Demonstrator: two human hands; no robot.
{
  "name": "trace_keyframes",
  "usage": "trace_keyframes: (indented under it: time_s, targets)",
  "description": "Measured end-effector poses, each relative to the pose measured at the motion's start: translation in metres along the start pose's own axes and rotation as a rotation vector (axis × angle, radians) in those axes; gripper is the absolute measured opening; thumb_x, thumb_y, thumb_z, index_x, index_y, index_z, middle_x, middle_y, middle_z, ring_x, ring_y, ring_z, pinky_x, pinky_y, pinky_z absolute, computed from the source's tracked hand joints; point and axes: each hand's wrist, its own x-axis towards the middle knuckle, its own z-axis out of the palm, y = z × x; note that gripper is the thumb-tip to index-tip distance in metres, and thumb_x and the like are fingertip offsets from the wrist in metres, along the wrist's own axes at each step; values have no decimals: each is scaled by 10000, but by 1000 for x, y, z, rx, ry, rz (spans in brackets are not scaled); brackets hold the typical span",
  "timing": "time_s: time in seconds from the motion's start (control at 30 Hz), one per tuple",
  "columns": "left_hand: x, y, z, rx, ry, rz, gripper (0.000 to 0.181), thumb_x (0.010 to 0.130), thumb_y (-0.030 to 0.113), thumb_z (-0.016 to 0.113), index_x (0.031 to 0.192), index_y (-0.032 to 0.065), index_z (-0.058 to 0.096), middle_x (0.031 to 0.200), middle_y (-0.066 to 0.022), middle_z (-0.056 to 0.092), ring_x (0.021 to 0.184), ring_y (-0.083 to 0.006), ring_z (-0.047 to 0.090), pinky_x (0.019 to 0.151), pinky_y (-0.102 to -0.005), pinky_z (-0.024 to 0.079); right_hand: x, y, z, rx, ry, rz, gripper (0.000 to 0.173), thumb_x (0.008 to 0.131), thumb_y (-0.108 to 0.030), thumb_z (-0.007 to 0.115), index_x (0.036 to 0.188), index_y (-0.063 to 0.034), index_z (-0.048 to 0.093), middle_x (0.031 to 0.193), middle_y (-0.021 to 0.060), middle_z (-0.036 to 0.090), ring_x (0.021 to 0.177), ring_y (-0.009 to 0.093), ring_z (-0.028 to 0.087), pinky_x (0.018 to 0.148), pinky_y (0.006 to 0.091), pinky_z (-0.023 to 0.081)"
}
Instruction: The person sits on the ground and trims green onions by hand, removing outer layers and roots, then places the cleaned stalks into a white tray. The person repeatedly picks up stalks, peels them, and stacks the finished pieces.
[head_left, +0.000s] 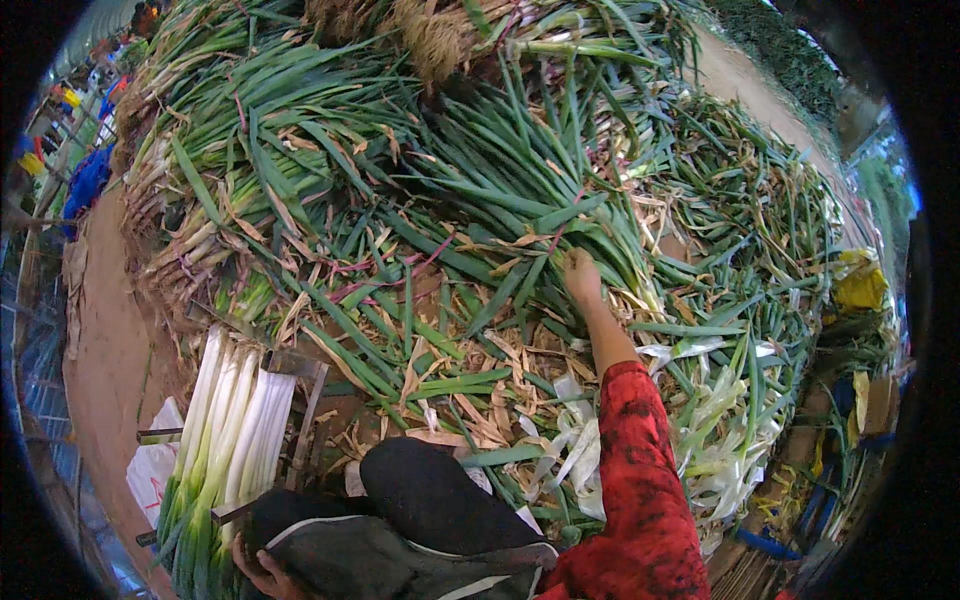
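With my arm stretched forward in a red sleeve, my right hand (581, 270) is at a bundle of green onions (502, 165), on its stalks near a pink tie; its fingers are partly hidden, so the grip cannot be made out. My left hand (264, 571) is low at the picture's bottom edge, fingers spread, beside the green leaves of peeled green onions (232, 420). Those lie side by side in a metal-armed rack (306, 427) to my left, white ends away from me. Whether the left hand touches them is unclear.
Unpeeled green onion bundles (180, 150) with roots are heaped at the upper left. Trimmed leaves (750, 195) cover the ground at right, with pale peelings (720, 450) nearer me. A yellow bag (857, 281) lies far right, and a blue cloth or bag (88, 180) far left.
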Motion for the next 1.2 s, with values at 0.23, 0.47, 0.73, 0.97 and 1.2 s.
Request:
trace_keyframes:
  time_s: [0.23, 0.47, 0.73, 0.97, 1.2]
  targets:
    - [16, 56, 15, 287, -236, 245, 341, 895, 210, 524, 1168, 6, 512, 1163, -190, 519, 1092, -341, 481, 917, -420, 399, 62, 3, 44, 889, 132, 592, 379, 843, -230, 592, 1098, 36, 503, 746, 83, 558, 610, 160, 512, 548, 313, 438]
    - [20, 55, 5, 286, -332, 109, 307, 903, 229, 517, 1132, 25, 545, 1206, -206, 471, 1092, -350, 464, 903, -429, 408, 10, -34, 45, 623, -91, 517, 362, 865, -374, 542, 935, -19, 549, 705, 31, 515, 584, 123, 444, 558, 283, 364]
    - [16, 12, 9, 162, -273, 168, 267, 865, 210, 468, 1049, 27, 533, 1174, -199, 478, 1089, -357, 450, 953, -465, 335, -50, -86, 66, 608, -228, 292, 383, 876, -354, 517, 971, 16, 551, 863, 51, 555, 821, 140, 508, 735, 302, 401]
    - [26, 8, 20, 145, -299, 273, 278, 866, 177, 463, 1101, 35, 503, 1203, -203, 457, 1130, -368, 424, 963, -483, 322, -75, -137, 84, 691, -307, 204, 367, 884, -340, 516, 1040, -10, 557, 924, 91, 601, 835, 157, 555, 771, 305, 428]
    - [37, 50, 43, 124, -344, 370, 309, 934, 272, 456, 1104, 38, 566, 1205, -203, 473, 1027, -332, 497, 813, -413, 437, -87, -209, 166, 639, -184, 57, 620, 816, -351, 586, 1243, 52, 388, 1116, 141, 526, 918, 204, 539, 791, 328, 440]
